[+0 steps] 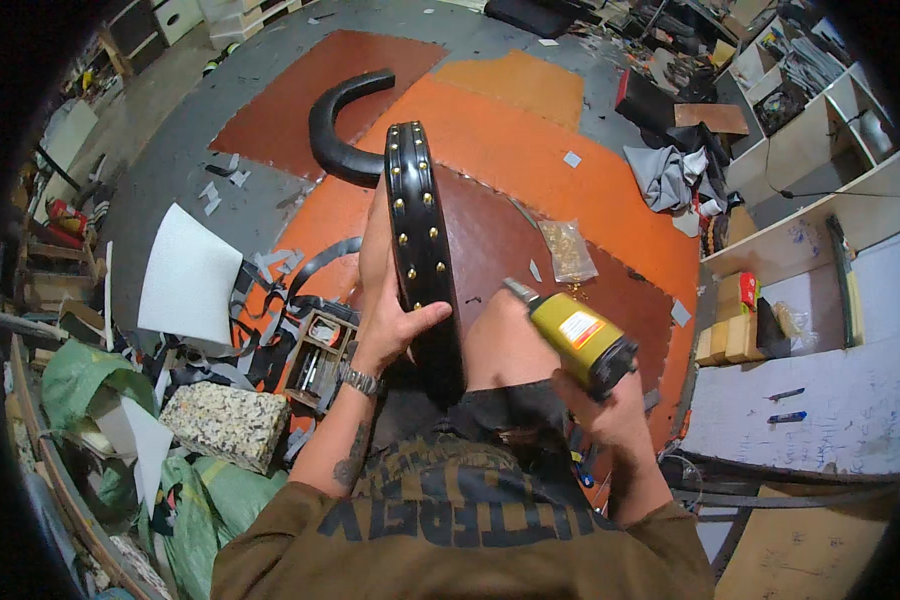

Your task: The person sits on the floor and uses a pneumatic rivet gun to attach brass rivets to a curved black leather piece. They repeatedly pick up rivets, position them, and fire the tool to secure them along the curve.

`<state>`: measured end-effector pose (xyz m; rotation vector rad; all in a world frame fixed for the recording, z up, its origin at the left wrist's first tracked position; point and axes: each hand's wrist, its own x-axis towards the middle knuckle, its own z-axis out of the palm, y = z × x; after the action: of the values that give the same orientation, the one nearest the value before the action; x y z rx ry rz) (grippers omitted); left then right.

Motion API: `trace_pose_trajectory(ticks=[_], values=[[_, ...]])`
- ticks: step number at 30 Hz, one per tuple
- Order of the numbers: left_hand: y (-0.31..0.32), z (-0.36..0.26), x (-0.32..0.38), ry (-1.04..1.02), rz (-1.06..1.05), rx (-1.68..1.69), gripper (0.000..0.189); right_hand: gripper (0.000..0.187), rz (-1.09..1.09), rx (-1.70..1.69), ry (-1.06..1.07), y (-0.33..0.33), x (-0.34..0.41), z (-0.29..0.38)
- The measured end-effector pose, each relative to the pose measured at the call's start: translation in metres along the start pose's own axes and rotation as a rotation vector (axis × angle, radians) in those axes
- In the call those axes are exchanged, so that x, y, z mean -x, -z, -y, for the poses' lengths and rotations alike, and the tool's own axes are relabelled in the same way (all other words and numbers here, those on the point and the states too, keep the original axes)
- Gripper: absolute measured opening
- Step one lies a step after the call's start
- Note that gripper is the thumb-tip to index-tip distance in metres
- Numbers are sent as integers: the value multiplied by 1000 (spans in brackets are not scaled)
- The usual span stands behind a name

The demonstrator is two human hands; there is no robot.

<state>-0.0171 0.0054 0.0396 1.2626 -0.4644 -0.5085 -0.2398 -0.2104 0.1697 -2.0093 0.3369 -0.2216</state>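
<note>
My left hand (396, 322) grips a curved black upholstered piece (411, 202) from its left side, the thumb lying across its front. Two rows of brass upholstery tacks run down the upper part of this piece, and its lower end rests at my lap. My right hand (607, 409) is wrapped around the handle of a yellow and black power tool (581, 337), somewhat blurred, with a grey metal nose pointing up and left. The nose is apart from the studded piece. Ahead of my right knee lies a clear bag of brass tacks (568, 251), some spilled beside it.
Another curved black padded piece (334, 142) lies on the orange and brown floor sheets. At left are a wooden toolbox (322, 360), a white foam sheet (187, 277), a speckled foam block (225, 424) and green sacks (217, 502). A white shelf unit (817, 390) borders the right.
</note>
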Motion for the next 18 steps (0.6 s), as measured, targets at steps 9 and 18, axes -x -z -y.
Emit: trace_pose_trajectory(ticks=[9, 18], values=[[3, 2, -7, -103, 37, -86, 134, 22, 103, 259, 212, -40, -16, 19], [3, 2, -9, -112, 63, -16, 133, 22, 125, 312, 210, -46, -22, 12]])
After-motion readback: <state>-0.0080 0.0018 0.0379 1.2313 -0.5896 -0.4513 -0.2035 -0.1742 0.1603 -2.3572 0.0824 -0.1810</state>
